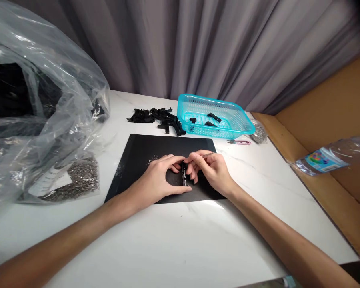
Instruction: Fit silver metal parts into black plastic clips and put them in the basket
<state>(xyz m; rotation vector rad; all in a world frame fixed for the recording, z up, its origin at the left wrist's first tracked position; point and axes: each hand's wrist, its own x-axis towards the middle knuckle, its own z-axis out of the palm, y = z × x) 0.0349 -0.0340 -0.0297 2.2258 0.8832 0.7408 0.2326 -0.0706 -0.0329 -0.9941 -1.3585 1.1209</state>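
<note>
- The left hand (pixel 159 176) gripped a slim black part (pixel 184 177) over the black mat (pixel 135 160).
- The right hand (pixel 213 168) clasped a thin rod (pixel 209 155) beside that part.

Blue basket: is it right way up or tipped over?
The basket is upright: its open top shows black parts lying inside.

Held part (pixel 184 176) is black with silvery flecks, mat (pixel 174 145) black, basket (pixel 223 131) turquoise, worktop (pixel 180 240) white with grey marbling, curtain (pixel 150 48) grey-purple.
</note>
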